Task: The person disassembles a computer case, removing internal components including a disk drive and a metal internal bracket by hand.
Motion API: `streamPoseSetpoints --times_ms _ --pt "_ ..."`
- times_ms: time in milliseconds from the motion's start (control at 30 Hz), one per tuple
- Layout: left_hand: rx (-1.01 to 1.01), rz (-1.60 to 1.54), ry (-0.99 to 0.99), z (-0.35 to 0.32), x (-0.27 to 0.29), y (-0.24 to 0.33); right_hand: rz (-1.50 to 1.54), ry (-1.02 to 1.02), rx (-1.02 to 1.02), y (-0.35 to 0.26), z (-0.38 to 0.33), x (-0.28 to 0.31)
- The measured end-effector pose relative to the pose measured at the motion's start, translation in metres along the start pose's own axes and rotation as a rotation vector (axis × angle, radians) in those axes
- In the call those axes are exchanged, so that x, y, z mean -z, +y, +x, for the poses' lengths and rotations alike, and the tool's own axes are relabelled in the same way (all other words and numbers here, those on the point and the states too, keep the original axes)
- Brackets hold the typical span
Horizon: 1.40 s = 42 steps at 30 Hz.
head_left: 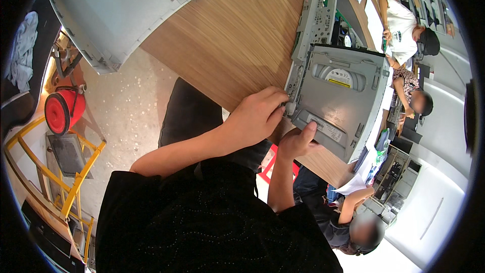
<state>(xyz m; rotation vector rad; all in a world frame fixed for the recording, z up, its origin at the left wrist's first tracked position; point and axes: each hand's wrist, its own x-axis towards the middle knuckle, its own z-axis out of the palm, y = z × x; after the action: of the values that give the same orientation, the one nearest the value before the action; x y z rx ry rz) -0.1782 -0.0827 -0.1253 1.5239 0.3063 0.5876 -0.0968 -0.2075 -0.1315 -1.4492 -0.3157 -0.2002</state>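
A grey metal desktop computer case (336, 108) stands without its cover at the table's edge, with a recessed panel showing part of a disc drive (337, 77). My left hand (260, 114) is at the near left edge of the case, its thumb and forefinger closed beside a small rounded part (290, 107); whether they pinch that part or the case edge is unclear. My right hand (298, 142) grips the near bottom edge of the case. Its thumb lies over the front beside a white label (324, 128), and its other fingers are mostly hidden.
The wooden table (227, 35) carries a large grey metal cover (136, 10) at the far left. A red cylinder (65, 110) and a yellow metal frame (76, 187) stand on the floor at left. A person (348, 222) sits close on my right; others work farther along the table.
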Motion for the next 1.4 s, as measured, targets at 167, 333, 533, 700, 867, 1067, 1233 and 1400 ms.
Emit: streamPoseSetpoints --times_ms 167,333,533,700,867,1067,1233,1400 --pt "-0.019 0.009 0.013 -0.001 -0.001 -0.001 -0.004 -0.034 0.049 0.004 0.000 0.001" --pt "-0.057 0.067 0.044 -0.002 -0.005 -0.003 0.031 -0.075 0.026 0.008 0.002 0.005" --pt "-0.165 0.143 0.093 -0.004 -0.009 -0.005 0.016 -0.112 0.049 0.007 0.005 0.001" --pt "-0.195 0.261 0.072 -0.006 -0.011 -0.007 0.066 -0.097 0.089 0.008 0.004 -0.005" --pt "-0.296 0.340 0.045 -0.010 -0.011 -0.008 -0.012 -0.153 0.144 0.001 0.012 -0.010" --pt "-0.412 0.534 0.032 -0.018 -0.018 -0.006 -0.228 -0.168 0.266 -0.010 0.016 -0.012" --pt "-0.470 0.647 0.030 -0.025 -0.021 -0.008 -0.215 -0.171 0.328 -0.013 0.015 -0.007" --pt "-0.488 0.668 0.009 -0.030 -0.015 -0.014 -0.154 -0.179 0.360 -0.004 0.020 -0.009"
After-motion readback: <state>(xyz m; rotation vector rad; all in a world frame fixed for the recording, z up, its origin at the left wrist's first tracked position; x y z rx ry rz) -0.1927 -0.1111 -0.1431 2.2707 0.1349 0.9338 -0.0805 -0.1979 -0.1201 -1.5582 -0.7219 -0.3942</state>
